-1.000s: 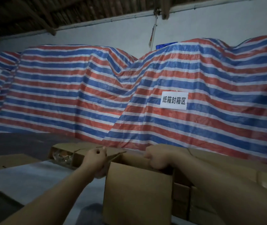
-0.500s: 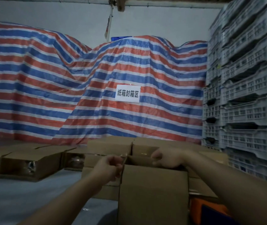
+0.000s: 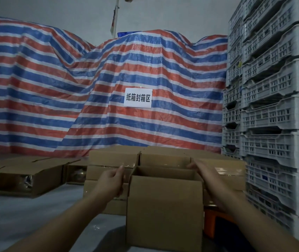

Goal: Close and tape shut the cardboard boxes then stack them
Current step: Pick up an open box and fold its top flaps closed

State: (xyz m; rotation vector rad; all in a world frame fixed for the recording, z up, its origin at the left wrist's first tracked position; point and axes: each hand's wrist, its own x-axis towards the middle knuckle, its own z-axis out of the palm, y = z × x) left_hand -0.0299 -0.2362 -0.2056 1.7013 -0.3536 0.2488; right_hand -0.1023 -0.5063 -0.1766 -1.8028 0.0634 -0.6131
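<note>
An open brown cardboard box point(image 3: 165, 210) stands right in front of me, its top unclosed and its inside dark. My left hand point(image 3: 111, 181) is at the box's left side with relaxed fingers, thumb up near the top corner. My right hand point(image 3: 206, 176) lies with straight fingers along the box's right top edge. Behind it rises a stack of closed cardboard boxes point(image 3: 114, 159), some with shiny tape on them.
Open flat boxes point(image 3: 27, 176) lie on the grey floor at left. Tall stacks of grey plastic crates point(image 3: 276, 110) stand on the right. A striped tarp point(image 3: 54, 91) with a white sign point(image 3: 138, 98) covers the back. An orange object point(image 3: 212, 224) sits beside the box's right side.
The view swung right, bringing the crates into sight. Both hands let go of the box's top edges: fists have opened and now lie beside the box.
</note>
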